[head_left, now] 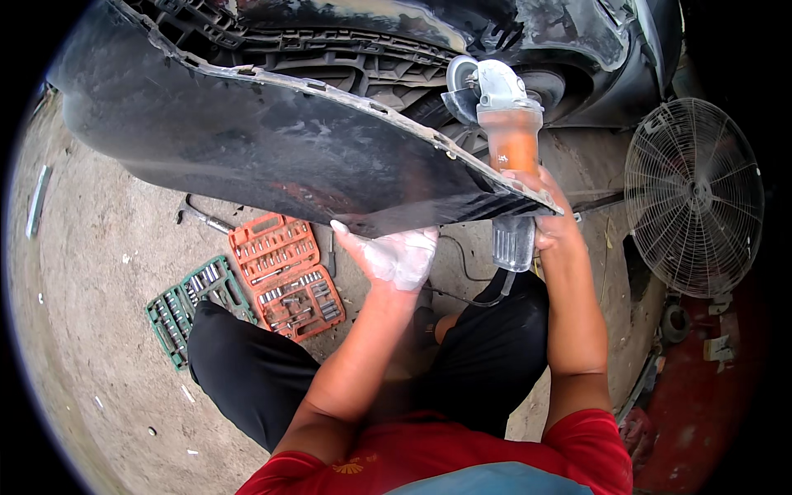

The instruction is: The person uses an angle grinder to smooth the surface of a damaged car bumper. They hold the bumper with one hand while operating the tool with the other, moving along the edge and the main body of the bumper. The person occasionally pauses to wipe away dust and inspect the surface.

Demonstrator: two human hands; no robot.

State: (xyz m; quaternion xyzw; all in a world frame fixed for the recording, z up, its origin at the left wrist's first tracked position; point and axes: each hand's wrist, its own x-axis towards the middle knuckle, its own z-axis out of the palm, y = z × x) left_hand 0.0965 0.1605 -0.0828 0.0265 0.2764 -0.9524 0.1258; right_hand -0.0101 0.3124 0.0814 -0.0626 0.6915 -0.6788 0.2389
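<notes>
A long black car bumper cover [272, 148], dusty and scuffed, stretches across the upper middle with its ragged edge facing up. My left hand [396, 257], coated in white dust, holds its lower edge; the thumb points up and the fingertips are hidden by the panel. At the panel's right end my right hand [551, 206] is wrapped round an angle grinder [513, 136] with an orange body and a clear cover. The grinder's disc [462, 76] and guard are at the top, beyond the ragged edge. Its cord runs down from the handle's lower end.
An open orange socket set case [285, 276] and a green one [177, 318] lie on the concrete floor, left of my knees. A metal tool [202, 216] lies near them. A large wire-caged fan [697, 194] stands at right. A dark car [569, 37] fills the background.
</notes>
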